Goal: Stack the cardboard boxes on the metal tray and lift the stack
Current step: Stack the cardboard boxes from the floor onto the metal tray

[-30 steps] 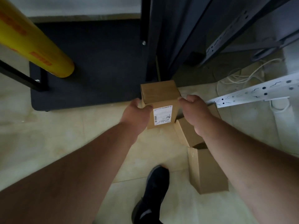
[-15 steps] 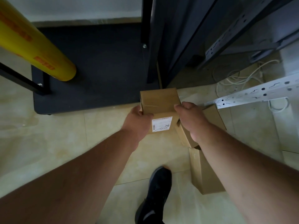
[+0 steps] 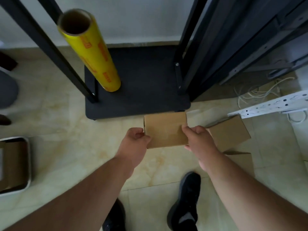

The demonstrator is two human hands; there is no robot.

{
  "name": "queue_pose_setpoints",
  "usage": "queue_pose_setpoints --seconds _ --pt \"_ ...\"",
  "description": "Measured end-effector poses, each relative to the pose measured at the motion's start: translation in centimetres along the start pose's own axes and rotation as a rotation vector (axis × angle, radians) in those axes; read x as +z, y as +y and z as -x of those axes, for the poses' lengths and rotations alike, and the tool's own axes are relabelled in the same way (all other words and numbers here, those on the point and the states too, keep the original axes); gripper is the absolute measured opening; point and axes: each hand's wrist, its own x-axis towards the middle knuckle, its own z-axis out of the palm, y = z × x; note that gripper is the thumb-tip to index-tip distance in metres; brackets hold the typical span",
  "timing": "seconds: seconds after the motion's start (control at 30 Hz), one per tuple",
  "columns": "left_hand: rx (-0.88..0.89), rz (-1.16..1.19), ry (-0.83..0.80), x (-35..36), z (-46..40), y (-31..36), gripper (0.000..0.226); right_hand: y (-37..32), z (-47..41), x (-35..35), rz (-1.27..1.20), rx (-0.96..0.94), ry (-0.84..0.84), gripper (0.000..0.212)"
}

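Gripping a plain brown cardboard box [image 3: 165, 130] from both sides, the person holds it up over the pale tiled floor [image 3: 66, 130], just near of the black base [image 3: 138, 87] of a metal stand. The left hand [image 3: 135, 144] has its fingers curled round the box's left edge, thumb on the near side; the right hand [image 3: 199, 139] pinches the right edge, fingers bent over the top face. The box's broad face is turned up toward the camera and shows no label.

To the right of the held box, another cardboard box [image 3: 229, 132] lies on the floor, partly behind the right wrist, and nearer still a third cardboard piece [image 3: 241, 161] shows past the right forearm. At the far left edge of the scene sits the metal tray [image 3: 28, 164], its shiny rim rounded at the corners, with brown cardboard [image 3: 14, 162] already lying inside it; it is well apart from the held box.

A yellow roll of plastic film [image 3: 90, 52] stands tilted on the black base, between the stand's dark uprights. White cables [image 3: 256, 92] tangle on the floor at the far right, beside a white perforated metal rail [image 3: 273, 105]. Two black shoes [image 3: 186, 202] show at the near edge
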Motion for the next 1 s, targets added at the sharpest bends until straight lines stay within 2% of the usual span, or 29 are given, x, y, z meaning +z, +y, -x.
queue_pose_setpoints --seconds 0.1,0.17,0.23,0.33,0.47,0.6,0.8,1.0 --pt "-0.011 0.034 -0.031 -4.1 1.8 -0.5 0.053 -1.4 3.7 2.7 -0.023 0.079 -0.011 0.088" --pt "0.001 0.03 -0.064 -6.5 3.1 -0.8 0.047 -2.1 5.7 4.5 -0.063 0.139 0.007 0.103" --pt "0.012 0.021 -0.074 -8.7 4.3 -1.2 0.039 -2.7 7.5 6.1 -0.075 0.161 0.019 0.106" --pt "0.009 0.04 -0.055 -11.2 5.5 -2.2 0.023 -3.1 9.5 8.1 -0.045 0.113 0.015 0.091" --pt "-0.022 0.107 -0.003 -13.3 6.3 -3.5 0.04 -2.2 11.5 10.4 0.028 0.061 -0.01 0.058" --pt "-0.05 0.15 0.007 -14.6 6.6 -5.3 0.024 -1.5 13.0 11.9 0.015 0.01 -0.043 0.028" --pt "-0.022 0.127 0.036 -16.1 8.4 -6.6 0.025 -1.0 15.9 13.0 0.036 -0.054 -0.054 0.028" --pt "0.048 0.133 0.057 -18.4 11.7 -7.6 0.037 -0.6 20.4 13.3 0.026 -0.112 -0.071 0.025"
